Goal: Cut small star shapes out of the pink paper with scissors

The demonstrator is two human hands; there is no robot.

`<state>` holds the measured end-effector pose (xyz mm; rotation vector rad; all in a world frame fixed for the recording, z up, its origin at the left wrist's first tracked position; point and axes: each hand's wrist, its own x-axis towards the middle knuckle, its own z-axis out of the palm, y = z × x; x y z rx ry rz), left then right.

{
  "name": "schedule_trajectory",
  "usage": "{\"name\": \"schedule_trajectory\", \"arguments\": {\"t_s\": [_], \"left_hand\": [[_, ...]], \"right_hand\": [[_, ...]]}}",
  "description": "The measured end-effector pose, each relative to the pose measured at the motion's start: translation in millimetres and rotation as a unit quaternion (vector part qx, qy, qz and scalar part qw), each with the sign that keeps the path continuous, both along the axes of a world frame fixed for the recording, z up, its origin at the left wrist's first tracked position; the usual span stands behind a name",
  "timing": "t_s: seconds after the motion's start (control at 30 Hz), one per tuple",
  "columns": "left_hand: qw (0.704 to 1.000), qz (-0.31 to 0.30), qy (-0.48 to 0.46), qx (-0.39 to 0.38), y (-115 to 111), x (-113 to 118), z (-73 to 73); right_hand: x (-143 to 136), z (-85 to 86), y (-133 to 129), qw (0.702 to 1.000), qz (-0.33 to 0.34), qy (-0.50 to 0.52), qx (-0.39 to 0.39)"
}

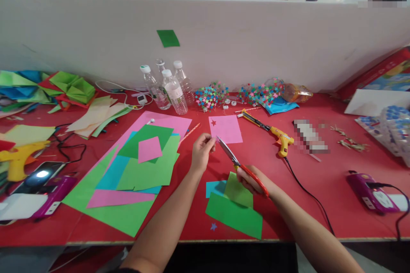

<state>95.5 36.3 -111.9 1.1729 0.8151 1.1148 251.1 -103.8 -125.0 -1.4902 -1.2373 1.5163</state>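
Note:
My right hand [251,179] is wrapped round the red handles of a pair of scissors [227,151], whose metal blades point up and left. Their tip meets the fingers of my left hand [203,149], which are pinched together; whatever is between them is too small to make out. Just beyond the tip lies a pink paper square [229,130] with a small red star [214,123] at its corner. Beneath my right hand rest a dark green paper piece [235,215], a lighter green one [237,189] and a blue one [215,188].
Layered coloured sheets [147,174] spread to the left. Several plastic bottles [176,95] and bags of star confetti [209,97] line the partition [205,38]. A yellow glue gun [282,137] with a black cord is at right, near a purple device [373,192]. Another glue gun [19,159] lies far left.

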Motion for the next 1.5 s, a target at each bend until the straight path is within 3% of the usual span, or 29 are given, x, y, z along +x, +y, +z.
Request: {"name": "schedule_trajectory", "arguments": {"t_s": [0.73,1.13,1.5], "left_hand": [[1.0,-0.002,-0.005,-0.015,1.1,-0.1,1.6],[0.998,-0.056,0.006,-0.024,5.9,-4.6,-3.3],[0.998,-0.044,0.005,-0.033,5.8,-4.3,-2.6]], "right_hand": [[-6.2,14.6,0.4,0.998,-0.033,-0.03,-0.033],[-1.2,7.0,2.1,0.998,-0.033,-0.024,-0.038],[0.4,7.4,2.3,0.998,-0.036,-0.014,-0.045]]}}
